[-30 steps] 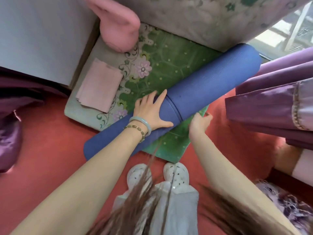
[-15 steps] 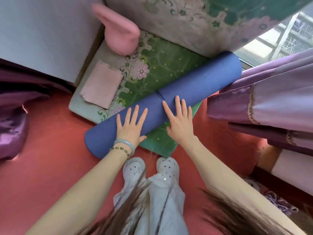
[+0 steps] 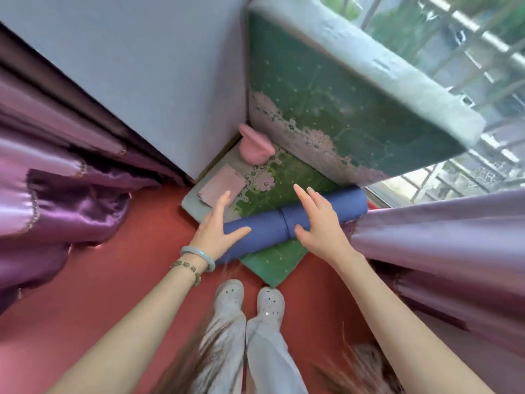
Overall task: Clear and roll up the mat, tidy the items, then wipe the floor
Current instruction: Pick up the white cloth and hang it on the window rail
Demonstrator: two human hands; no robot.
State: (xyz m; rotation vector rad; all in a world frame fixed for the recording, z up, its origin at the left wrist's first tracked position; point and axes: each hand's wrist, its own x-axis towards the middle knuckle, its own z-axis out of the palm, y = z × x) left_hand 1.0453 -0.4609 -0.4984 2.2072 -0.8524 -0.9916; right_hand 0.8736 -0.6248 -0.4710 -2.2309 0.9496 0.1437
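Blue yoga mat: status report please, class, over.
Left hand and right hand open over blue yoga mat. Mat rolled up, lying across green floral cushion. Folded pink cloth beyond on cushion; purple curtain at mat's right end.

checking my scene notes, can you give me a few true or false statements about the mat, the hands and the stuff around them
The blue mat is rolled up. True.
The pink cloth lies on top of the blue mat. False: it lies on the green cushion.
The right hand is a fist. False: its fingers are straight.
The left hand has bracelets at its wrist. True.
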